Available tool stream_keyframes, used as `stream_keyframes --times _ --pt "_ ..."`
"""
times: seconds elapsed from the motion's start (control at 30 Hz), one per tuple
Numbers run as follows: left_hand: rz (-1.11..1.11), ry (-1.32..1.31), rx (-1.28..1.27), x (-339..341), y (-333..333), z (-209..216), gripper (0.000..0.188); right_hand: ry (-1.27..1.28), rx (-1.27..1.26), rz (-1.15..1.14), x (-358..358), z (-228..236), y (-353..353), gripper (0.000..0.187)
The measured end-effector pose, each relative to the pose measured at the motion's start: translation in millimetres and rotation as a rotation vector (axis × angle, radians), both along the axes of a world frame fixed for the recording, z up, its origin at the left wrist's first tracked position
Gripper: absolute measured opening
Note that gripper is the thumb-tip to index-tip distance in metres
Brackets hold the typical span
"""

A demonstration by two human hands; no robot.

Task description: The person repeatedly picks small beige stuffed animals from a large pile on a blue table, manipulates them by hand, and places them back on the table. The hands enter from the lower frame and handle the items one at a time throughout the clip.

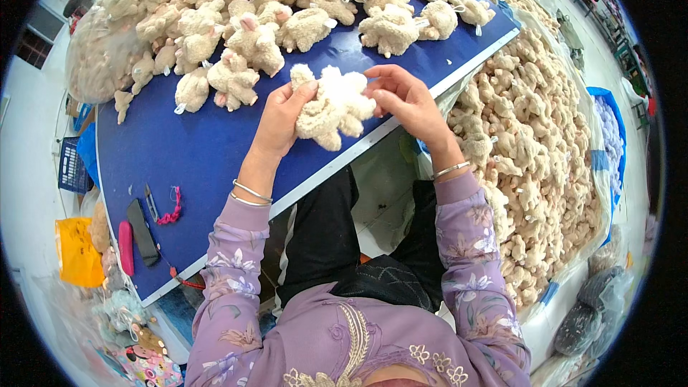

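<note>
A small cream fleecy plush toy [334,106] is held up over the front edge of the blue table. My left hand [285,113] is closed round its left side, the thumb pressed on the fleece. At the toy's right edge, my right hand [407,104] has its fingers bent and thumb drawn in against the plush; the exact pinch point is partly hidden. Beyond my hands lies a heap of similar plush toys [252,43], several with white loop tags.
On the blue table [215,150], thread snips [151,204], a dark grey bar-shaped thing [142,233] and a pink case [126,247] lie at the left. A huge sack of plush toys [534,150] stands right. A blue basket [74,165] and yellow bag [77,252] are beyond the left edge.
</note>
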State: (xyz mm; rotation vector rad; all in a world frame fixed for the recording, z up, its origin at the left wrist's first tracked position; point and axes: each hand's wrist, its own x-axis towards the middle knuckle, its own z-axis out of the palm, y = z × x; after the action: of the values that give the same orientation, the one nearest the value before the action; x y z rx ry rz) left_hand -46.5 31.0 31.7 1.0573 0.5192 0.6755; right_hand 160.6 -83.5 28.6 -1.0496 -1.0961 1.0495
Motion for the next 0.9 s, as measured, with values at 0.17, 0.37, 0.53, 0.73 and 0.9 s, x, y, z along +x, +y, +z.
stream_keyframes --times 0.17,0.37,0.53,0.73,0.9 --pt "-0.046 0.015 -0.055 -1.4 2.7 -5.1 0.027 0.02 0.031 0.001 -12.2 4.5 -5.6 0.027" --pt "-0.096 0.01 -0.057 0.7 0.2 -11.6 0.025 -0.024 0.016 -0.005 -12.5 9.4 -11.2 0.016" --pt "-0.079 0.043 -0.017 0.8 -0.3 -10.2 0.025 -0.233 -0.001 -0.066 -13.8 9.1 -12.8 0.014" --pt "-0.208 0.149 0.156 -3.2 -2.6 -9.4 0.034 -0.349 -0.013 -0.299 -7.5 10.2 -12.4 0.015" --pt "-0.098 0.183 0.333 5.7 -1.1 -3.2 0.029 -0.445 0.108 -0.431 1.8 22.6 -17.8 0.015"
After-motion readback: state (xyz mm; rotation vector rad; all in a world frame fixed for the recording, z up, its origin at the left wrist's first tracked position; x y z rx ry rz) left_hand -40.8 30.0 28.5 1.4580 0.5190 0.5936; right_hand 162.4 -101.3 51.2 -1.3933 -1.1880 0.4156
